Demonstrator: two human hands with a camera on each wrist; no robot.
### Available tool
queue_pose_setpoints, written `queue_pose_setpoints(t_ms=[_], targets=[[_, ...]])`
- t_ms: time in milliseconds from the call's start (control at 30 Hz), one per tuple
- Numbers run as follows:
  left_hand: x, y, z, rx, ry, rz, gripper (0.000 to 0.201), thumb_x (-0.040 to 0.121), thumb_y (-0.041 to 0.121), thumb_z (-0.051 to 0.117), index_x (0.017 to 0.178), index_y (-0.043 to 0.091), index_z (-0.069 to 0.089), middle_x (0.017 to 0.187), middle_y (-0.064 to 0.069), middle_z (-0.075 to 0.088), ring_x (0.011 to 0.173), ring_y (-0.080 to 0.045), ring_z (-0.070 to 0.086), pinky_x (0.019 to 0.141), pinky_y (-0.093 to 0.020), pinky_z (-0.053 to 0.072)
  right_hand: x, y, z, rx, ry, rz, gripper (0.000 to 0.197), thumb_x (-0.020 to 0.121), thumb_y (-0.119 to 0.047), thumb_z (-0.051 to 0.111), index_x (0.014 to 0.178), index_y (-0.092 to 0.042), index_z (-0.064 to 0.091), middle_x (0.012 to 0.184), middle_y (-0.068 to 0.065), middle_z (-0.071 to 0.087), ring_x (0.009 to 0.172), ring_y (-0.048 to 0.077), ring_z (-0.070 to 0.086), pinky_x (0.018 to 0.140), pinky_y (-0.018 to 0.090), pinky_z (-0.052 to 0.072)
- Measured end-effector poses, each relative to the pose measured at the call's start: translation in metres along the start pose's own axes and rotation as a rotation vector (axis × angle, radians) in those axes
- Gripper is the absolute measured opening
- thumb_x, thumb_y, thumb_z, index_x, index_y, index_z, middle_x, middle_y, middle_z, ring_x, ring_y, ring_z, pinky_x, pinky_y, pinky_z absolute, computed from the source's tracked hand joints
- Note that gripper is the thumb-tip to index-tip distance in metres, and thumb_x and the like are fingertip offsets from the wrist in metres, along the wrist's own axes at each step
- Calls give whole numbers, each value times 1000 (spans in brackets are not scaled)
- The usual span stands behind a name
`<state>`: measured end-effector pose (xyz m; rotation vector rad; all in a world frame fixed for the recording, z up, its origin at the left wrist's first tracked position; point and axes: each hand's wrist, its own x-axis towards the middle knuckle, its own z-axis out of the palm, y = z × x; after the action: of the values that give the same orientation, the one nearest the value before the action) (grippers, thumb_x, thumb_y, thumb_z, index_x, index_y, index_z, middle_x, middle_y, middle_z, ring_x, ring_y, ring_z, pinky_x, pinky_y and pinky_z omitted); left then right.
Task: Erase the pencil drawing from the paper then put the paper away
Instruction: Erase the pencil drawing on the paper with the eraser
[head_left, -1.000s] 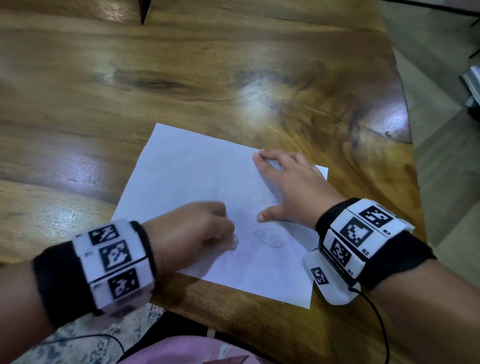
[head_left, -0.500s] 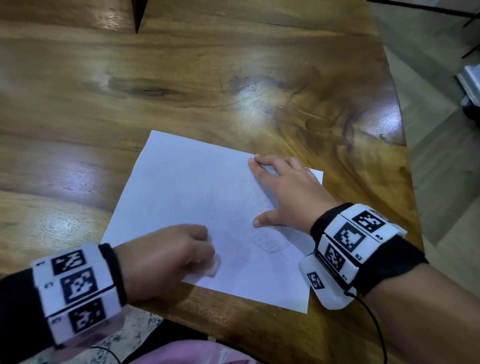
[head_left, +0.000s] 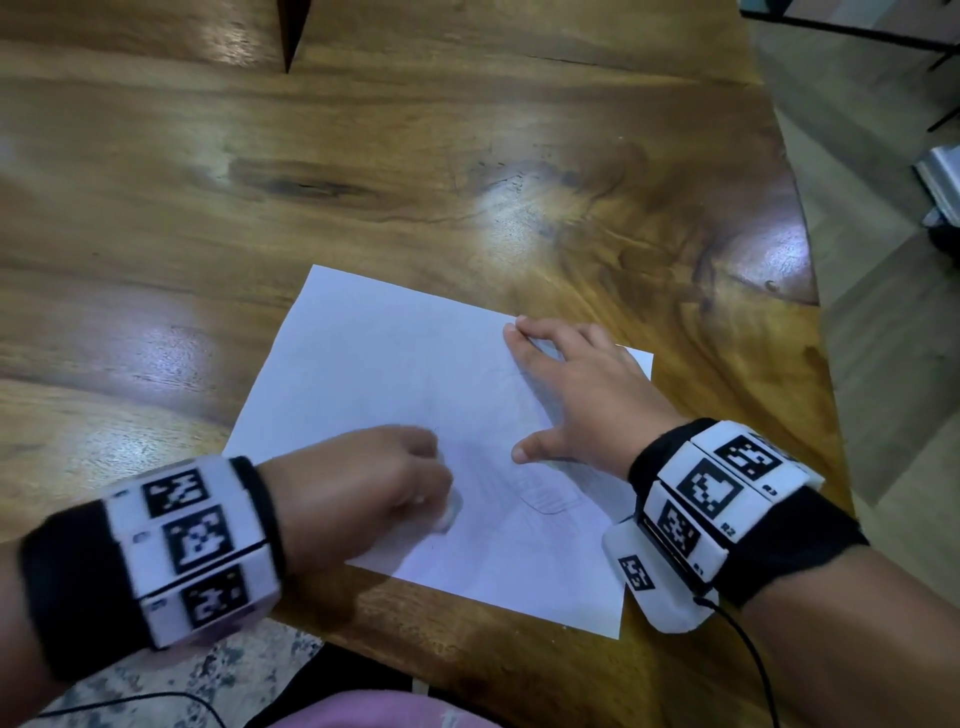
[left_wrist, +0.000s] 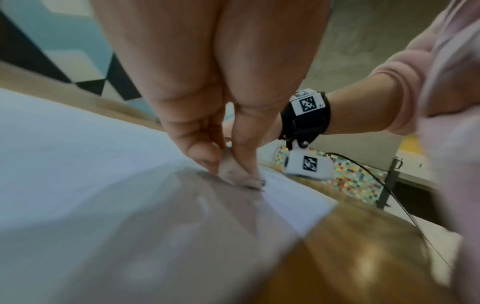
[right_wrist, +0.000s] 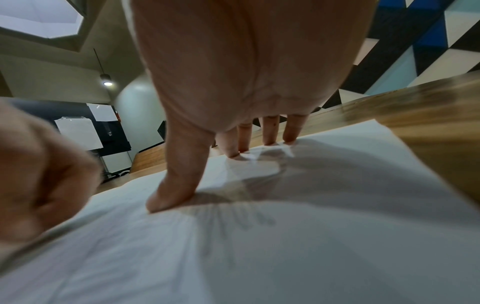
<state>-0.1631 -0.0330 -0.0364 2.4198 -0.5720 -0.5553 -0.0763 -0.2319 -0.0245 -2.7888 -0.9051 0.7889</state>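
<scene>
Two hands share the paper (head_left: 374, 374): our left hand (head_left: 358, 493) pinches the eraser (head_left: 451, 512) against it, our flat, open right hand (head_left: 582, 395) pins it, and hard rubbing may crease the sheet.

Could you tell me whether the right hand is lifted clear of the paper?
No, the right hand lies spread on the paper, its fingertips and thumb pressing it to the table.
</scene>
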Motion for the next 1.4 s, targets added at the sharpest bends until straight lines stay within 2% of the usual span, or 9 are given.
queue_pose_setpoints(t_ms=[133,333,433,533,633,800,933,1033,1400], targets=[[16,14,0,52,-19,82,11,81,21,54,71,21,53,75,2,48,63,-17,51,59,-30,44,0,1,0,10,2,-2,107,72,-55,69,150,-30,1,153,-17,2,134,13,8,111,29,13],[-15,9,9,65,-217,100,12,73,19,62,72,25,52,70,23,32,60,9,36,51,-6,24,0,5,2,127,27,-12,108,68,-46,77,150,-30,8,154,-19,5,135,8,7,110,24,12],[-14,11,9,41,-196,51,14,72,20,61,73,29,50,69,23,33,57,6,36,50,-6,22,-6,18,0,231,42,10,103,67,-34,81,149,-28,17,154,-18,8,140,5,6,102,13,10],[-5,9,0,-53,-215,-62,7,75,27,62,71,25,56,66,21,44,63,2,47,55,-7,30,-15,34,-3,187,47,41,99,69,-36,80,147,-33,20,155,-17,8,142,5,-1,114,25,10],[25,3,-27,-45,-35,-122,23,69,45,63,70,22,66,60,13,56,57,6,52,55,-5,33,-19,38,-2,162,-1,38,103,69,-41,78,148,-37,12,155,-20,0,142,5,-7,116,28,7],[99,4,-57,76,269,-242,12,73,12,66,85,11,69,80,-11,71,77,-29,61,58,-24,30,-21,36,3,177,-29,22,108,69,-44,76,148,-34,3,155,-18,-12,142,7,-18,110,22,-8],[104,15,-46,97,224,-227,11,75,22,68,76,12,66,70,-4,60,68,-19,49,51,-15,31,-20,39,4,169,-26,13,109,70,-45,76,148,-33,2,156,-16,-13,142,8,-19,111,22,-9],[80,16,-35,80,43,-136,16,74,24,69,62,16,62,64,-4,59,62,-19,49,51,-6,30,-20,39,5,148,-43,-2,106,70,-46,75,147,-39,3,155,-15,-17,142,10,-22,108,22,-13],[105,16,-47,148,159,-187,14,76,13,65,90,10,65,79,-1,55,73,-18,47,61,-24,30,-23,33,12,11,-42,10,112,69,-63,66,146,-38,-11,147,-14,-37,133,6,-34,112,33,-17]])
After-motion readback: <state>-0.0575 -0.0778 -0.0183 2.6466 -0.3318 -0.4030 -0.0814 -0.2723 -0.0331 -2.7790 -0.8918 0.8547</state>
